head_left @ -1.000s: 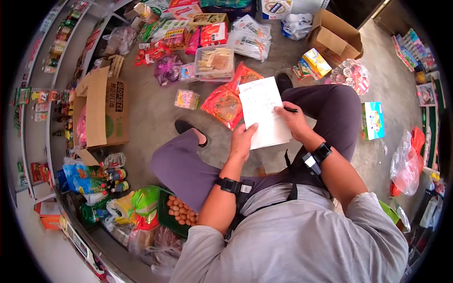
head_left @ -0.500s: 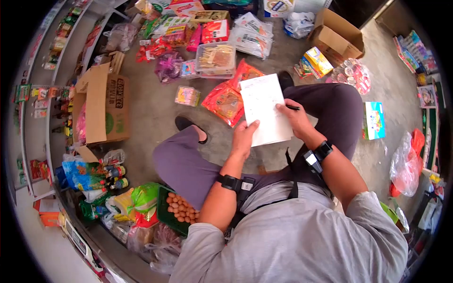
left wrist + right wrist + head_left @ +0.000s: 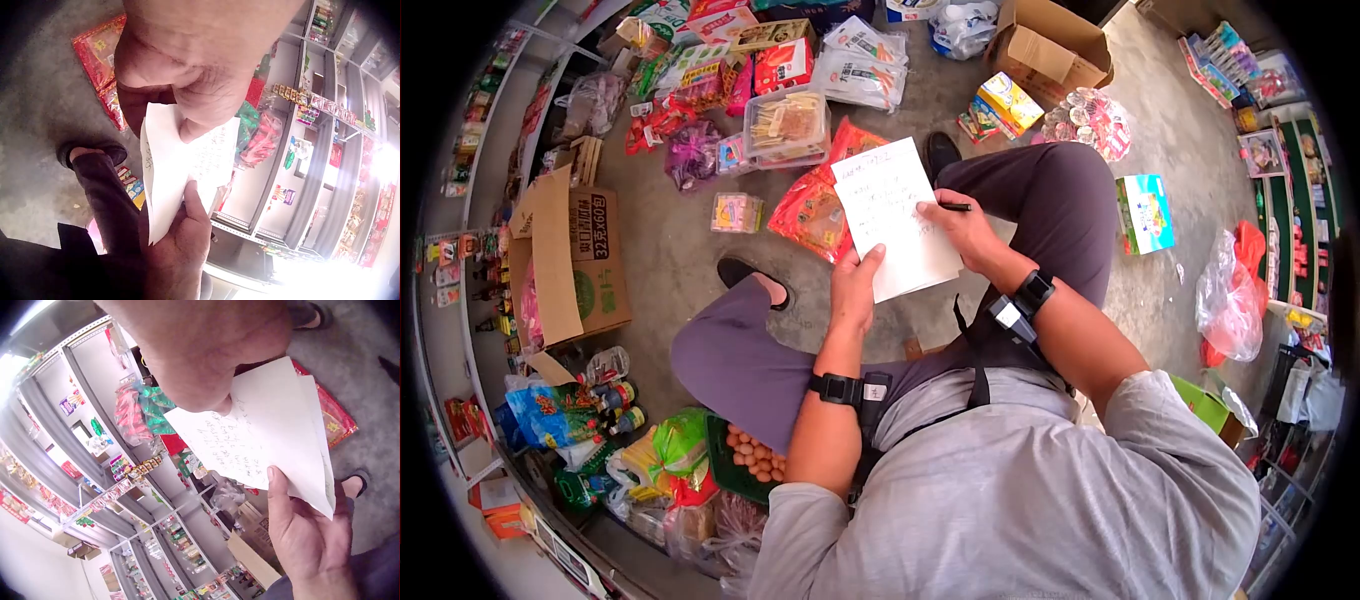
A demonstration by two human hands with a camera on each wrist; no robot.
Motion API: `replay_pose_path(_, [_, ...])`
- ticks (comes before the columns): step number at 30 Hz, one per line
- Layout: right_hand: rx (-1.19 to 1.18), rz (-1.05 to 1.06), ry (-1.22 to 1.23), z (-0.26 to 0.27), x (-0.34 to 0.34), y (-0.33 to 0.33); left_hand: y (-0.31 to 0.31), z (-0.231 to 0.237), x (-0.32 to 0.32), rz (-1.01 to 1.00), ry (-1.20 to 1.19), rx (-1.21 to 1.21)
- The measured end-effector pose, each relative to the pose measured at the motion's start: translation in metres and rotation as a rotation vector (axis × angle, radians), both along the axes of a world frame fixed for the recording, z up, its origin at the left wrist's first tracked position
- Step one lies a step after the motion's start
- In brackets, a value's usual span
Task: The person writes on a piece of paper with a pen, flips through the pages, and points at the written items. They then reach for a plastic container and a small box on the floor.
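Handwritten sheets of white paper are held up in front of the seated person's lap, tilted. My left hand grips their lower left edge, thumb on top and fingers behind. On the opposite edge my right hand pinches them, thumb on the written face. A black pen sticks out of the right hand. In the left wrist view the paper spans between both hands, its edges slightly fanned. The right wrist view shows lines of writing on the paper, with the left thumb pressed on it.
Red snack packets, a clear tub of sticks and a small pack lie on the floor ahead. Cardboard boxes stand left and far right. A green crate of eggs sits by the left knee. Stocked shelves line both sides.
The head view has turned to the right, so the floor items shift left in it. Both hands keep their hold on the paper, and its writing shows more clearly now.
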State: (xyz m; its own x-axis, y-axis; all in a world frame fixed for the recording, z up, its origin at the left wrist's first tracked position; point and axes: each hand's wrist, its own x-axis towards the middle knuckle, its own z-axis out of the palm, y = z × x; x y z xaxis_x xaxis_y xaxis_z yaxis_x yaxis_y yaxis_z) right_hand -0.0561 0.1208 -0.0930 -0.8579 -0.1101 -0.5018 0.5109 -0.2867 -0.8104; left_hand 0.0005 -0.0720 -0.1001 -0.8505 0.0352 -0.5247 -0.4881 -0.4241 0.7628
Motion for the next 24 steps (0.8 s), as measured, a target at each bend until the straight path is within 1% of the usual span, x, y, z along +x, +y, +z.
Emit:
replay_pose_path(4, [0.027, -0.012, -0.001, -0.0047, -0.0009, 0.0003, -0.0008, 0.0007, -0.0009, -0.01, -0.012, -0.008])
replay_pose_path(7, [-0.011, 0.016, 0.022, -0.0031, -0.0006, 0.0017, -0.0017, -0.0021, -0.0003, -0.013, -0.014, -0.005])
replay_pose_path(24, [0.015, 0.003, -0.027, 0.0011, -0.0014, 0.0013, -0.0014, 0.001, -0.0006, 0.002, -0.038, 0.004])
